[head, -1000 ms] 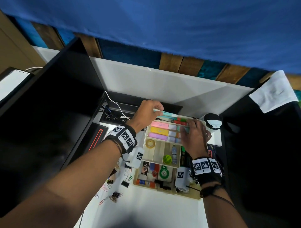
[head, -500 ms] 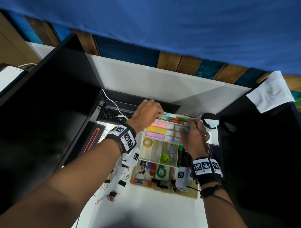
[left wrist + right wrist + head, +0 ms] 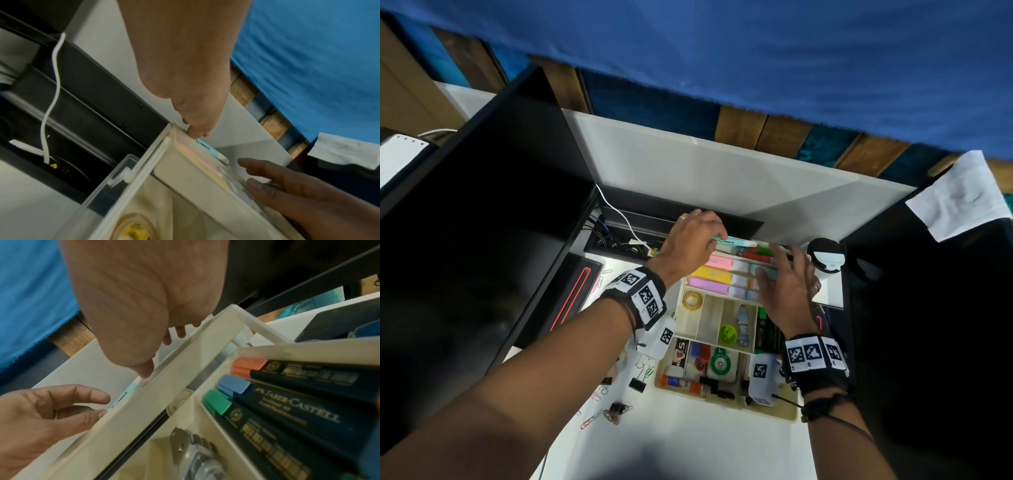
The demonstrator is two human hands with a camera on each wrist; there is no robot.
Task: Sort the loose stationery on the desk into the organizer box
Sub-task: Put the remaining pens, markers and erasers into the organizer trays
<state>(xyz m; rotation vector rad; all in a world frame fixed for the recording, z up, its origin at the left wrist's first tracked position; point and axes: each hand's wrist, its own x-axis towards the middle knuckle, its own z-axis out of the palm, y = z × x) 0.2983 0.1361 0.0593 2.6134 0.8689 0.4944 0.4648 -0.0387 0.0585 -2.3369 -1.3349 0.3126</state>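
Note:
A cream organizer box (image 3: 724, 401) stands on the white desk. Pink (image 3: 719, 263), yellow (image 3: 711, 274) and purple (image 3: 708, 285) highlighters lie in its far section. My left hand (image 3: 697, 240) pinches the end of a mint highlighter (image 3: 736, 242) lying along the box's far row; the same mint highlighter (image 3: 206, 147) shows under my fingertips (image 3: 197, 132). My right hand (image 3: 787, 284) lies over the right ends of the highlighters with straight, spread fingers, its thumb (image 3: 146, 371) on the box rim (image 3: 164, 386). Binder clips (image 3: 637, 384) and paper clips (image 3: 599, 394) lie loose left of the box.
Dark Faber-Castell markers (image 3: 287, 410) fill a right compartment. A tape roll (image 3: 692, 299) and a green sharpener (image 3: 727, 334) sit in the middle. A black cable tray (image 3: 654, 219) with a white cable (image 3: 616, 212) runs behind, black furniture (image 3: 482, 240) on the left, a round black object (image 3: 825, 255) at the far right.
Both hands stay at the box's far row. The left hand keeps hold of the mint highlighter, which now lies lower along the far edge. The right fingers have spread a little.

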